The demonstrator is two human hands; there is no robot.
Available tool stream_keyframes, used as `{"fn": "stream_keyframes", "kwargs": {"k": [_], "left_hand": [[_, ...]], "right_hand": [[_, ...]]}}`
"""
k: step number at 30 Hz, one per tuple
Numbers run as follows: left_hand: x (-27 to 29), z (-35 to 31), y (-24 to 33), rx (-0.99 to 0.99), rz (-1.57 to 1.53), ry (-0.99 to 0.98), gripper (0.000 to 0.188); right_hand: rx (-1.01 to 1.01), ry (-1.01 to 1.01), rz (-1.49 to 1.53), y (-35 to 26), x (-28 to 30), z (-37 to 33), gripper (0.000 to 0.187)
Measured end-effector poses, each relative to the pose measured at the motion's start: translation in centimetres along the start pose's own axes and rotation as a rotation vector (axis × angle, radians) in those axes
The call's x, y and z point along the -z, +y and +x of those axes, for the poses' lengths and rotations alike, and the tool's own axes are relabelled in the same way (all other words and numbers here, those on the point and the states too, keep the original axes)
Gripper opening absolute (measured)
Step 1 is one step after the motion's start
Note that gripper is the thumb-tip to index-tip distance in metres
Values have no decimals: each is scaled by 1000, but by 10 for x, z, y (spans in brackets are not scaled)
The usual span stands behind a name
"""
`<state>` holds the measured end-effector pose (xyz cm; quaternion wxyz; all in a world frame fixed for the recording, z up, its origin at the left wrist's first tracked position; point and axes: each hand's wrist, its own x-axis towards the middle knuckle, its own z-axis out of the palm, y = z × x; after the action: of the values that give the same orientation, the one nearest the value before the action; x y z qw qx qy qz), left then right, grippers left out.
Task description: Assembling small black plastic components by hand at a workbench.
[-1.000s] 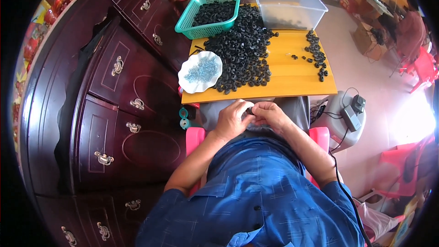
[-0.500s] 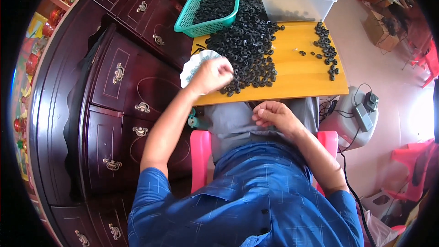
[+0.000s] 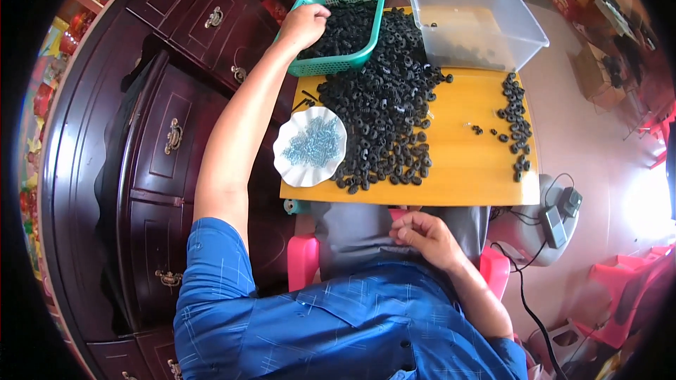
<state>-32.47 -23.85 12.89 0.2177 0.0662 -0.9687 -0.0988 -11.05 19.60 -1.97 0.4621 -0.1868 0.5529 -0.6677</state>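
Left hand (image 3: pixel 304 27) moved to green basket (image 3: pixel 331 65); yellow tabletop (image 3: pixel 468 158), dark cabinet (image 3: pixel 158 176) alongside.

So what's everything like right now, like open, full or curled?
Green basket: upright, lots of black pieces inside
Left hand: curled, over the basket
White dish: upright, pale blue bits inside
Clear box: lidless, some dark pieces inside
Black rings: heaped loose on the table
Right hand: half curled, can't tell if empty
Top drawers: shut

Green basket (image 3: pixel 332 65), black pieces (image 3: pixel 347 31)
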Motion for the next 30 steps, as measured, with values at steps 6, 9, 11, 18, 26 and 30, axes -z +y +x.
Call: {"fn": "stream_keyframes", "kwargs": {"k": [6,9,11,18,26,30], "left_hand": [[-34,86,40,-235,-30,-115,28],[-62,123,65,-274,90,-188,30],[-78,148,73,-392,214,-230,31],[-139,210,88,-318,596,-543,25],[-202,238,79,-560,772,-560,40],[-216,245,70,-554,746,-612,42]], "right_hand": [[-30,-13,100,-9,1,-2,22],[-58,-41,141,-8,6,-2,24],[-43,-36,173,-7,9,-1,23],[-57,23,212,-11,18,3,22],[-138,63,238,-9,25,9,20],[-138,70,250,-10,26,10,21]]}}
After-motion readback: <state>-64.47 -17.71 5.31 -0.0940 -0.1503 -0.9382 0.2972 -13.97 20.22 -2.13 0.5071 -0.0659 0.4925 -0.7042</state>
